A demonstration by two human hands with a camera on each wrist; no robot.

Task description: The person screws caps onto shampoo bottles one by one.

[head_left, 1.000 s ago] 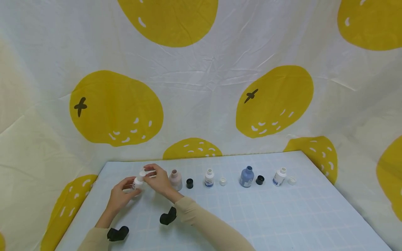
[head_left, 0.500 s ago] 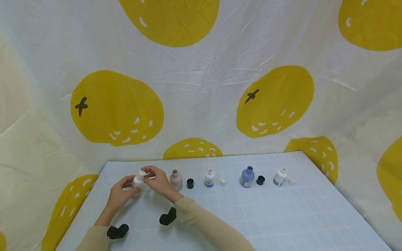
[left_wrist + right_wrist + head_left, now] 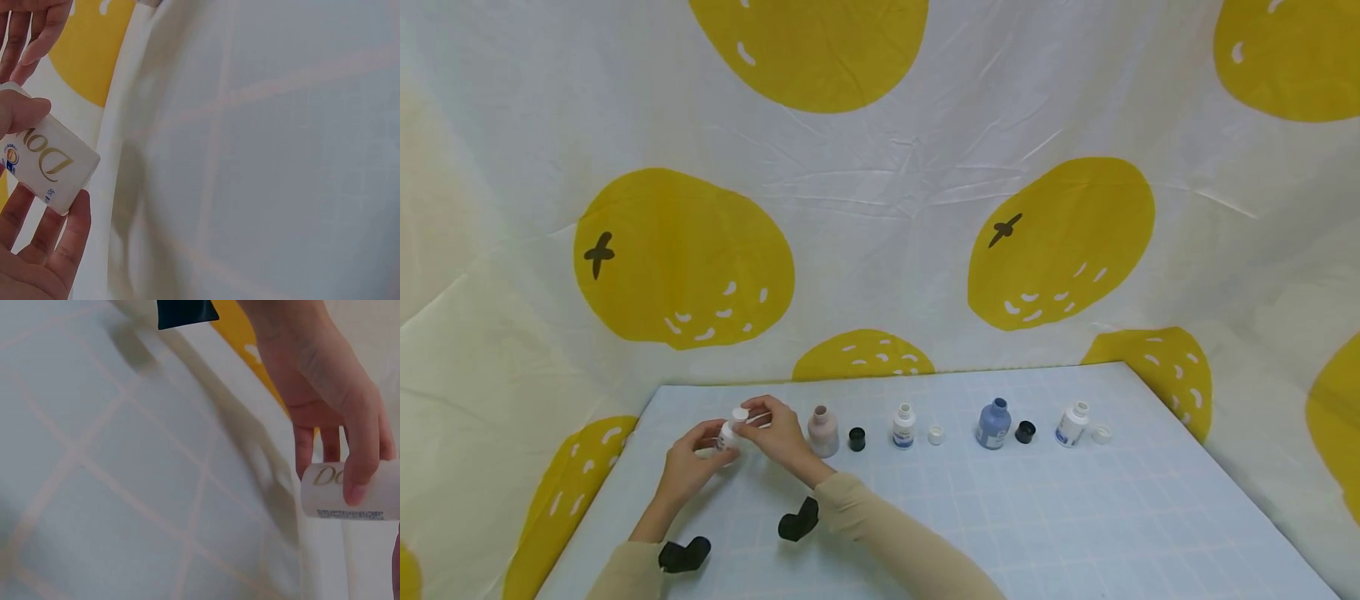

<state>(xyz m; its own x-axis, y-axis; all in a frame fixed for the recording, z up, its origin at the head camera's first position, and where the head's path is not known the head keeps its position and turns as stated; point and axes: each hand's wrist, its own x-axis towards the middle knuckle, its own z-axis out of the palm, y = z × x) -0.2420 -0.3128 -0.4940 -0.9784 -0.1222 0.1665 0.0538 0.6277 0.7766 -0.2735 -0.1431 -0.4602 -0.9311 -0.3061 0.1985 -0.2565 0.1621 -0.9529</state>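
While a white bottle [image 3: 727, 438] is gripped by the left hand [image 3: 688, 468], its white cap [image 3: 741, 413] is pinched by the right hand [image 3: 782, 432]

Where the two hands meet, at the left part of the worktop [image 3: 1000, 525], the white bottle is held with a slight tilt toward the right. Its body is clasped between the thumb and curved fingers of the left hand; at its top, the white cap is pinched between the thumb and fingers of the right. Whether the base is touching the worktop cannot be told. Gold lettering, partly covered by a thumb, is shown in the left wrist view; gold lettering and a barcode-like strip are shown in the right.

To the right of the hands, a row is formed by four upright bottles, each with an open neck and each accompanied by a cap just to its right: a pale pink bottle [image 3: 823, 435] by a black cap [image 3: 857, 439], a second white bottle [image 3: 903, 427] by a pale cap [image 3: 935, 435], a blue bottle [image 3: 993, 427] by another black cap [image 3: 1025, 432], and a third white bottle [image 3: 1071, 426] by another pale cap [image 3: 1102, 434]. The worktop is pale blue and crossed by faint lines. Behind it, a white backdrop [image 3: 880, 267] is printed with large yellow fruit-like shapes. Beige sleeves [image 3: 910, 537] are worn on both arms.
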